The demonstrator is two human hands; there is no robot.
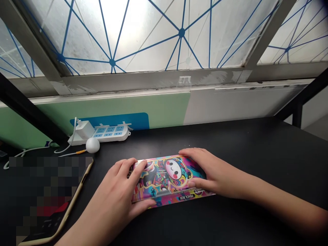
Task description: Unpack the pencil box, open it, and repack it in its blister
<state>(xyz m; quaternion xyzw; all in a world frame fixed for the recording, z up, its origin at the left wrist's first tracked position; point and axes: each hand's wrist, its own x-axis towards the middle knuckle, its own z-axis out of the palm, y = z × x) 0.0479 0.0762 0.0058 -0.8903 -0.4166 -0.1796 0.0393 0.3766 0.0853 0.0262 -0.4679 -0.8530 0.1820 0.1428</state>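
A colourful pencil box [167,177] with a cartoon face and the words "PENCIL BOX" lies flat on the black desk [256,150] in front of me. My left hand [120,194] grips its left end, fingers curled over the top and thumb against the near edge. My right hand [210,172] clasps its right end, fingers laid over the lid and thumb along the near side. The box's lid looks closed.
A tablet in a tan case [51,201] lies at the near left. A white power strip [107,133] with a plugged-in charger [83,131] and a small white ball [92,145] sits at the back left. A clear cup [184,83] stands on the window ledge.
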